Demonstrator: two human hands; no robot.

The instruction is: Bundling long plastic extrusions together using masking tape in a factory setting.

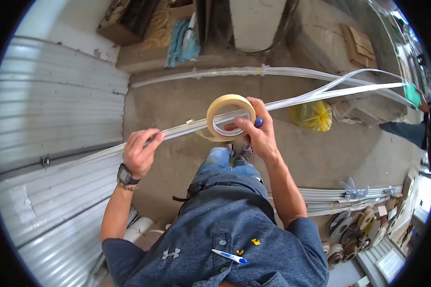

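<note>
A bundle of long, thin white strips runs across in front of me, from the grey corrugated wall at left to the far right. My left hand, wearing a wristwatch, is closed around the bundle with fingers curled over it. In my right hand is a large roll of pale yellow masking tape, gripped at its right side in front of the strips. A loose tape end reaches from the roll to the bundle. A small blue-ended object, kind unclear, sticks out between my right fingers.
At the far right a person is by the strips' ends, near something green. Another strip bundle lies beyond mine. A yellow bag sits on the floor. More strips and several rolls are at lower right.
</note>
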